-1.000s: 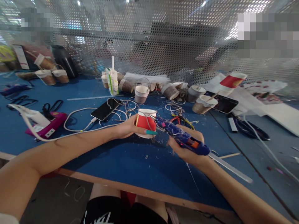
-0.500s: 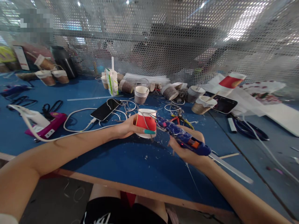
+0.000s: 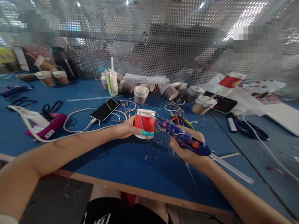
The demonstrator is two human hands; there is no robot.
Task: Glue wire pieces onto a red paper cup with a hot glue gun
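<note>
My left hand (image 3: 129,127) is closed around the side of a red and white paper cup (image 3: 147,122), held upright above the blue table. A grey cord (image 3: 142,119) runs down the cup's red side, and my thumb with its long turquoise nail lies across it low down. My right hand (image 3: 187,149) grips a blue hot glue gun (image 3: 179,133) with a clear glue stick (image 3: 231,168) poking from its back. The gun's metal nozzle points left at the cup's upper right side; whether it touches cannot be made out.
Behind the cup stands a wrapped paper cup (image 3: 141,95) with a handle. Pliers (image 3: 179,119) lie beyond the glue gun. A phone (image 3: 106,109) with a white cable and a purple power strip (image 3: 50,126) are left. Another wrapped cup (image 3: 203,105) is at right.
My left hand has shifted the cup slightly left and turned it, so the cord sits differently on its red side. The glue gun has barely moved.
</note>
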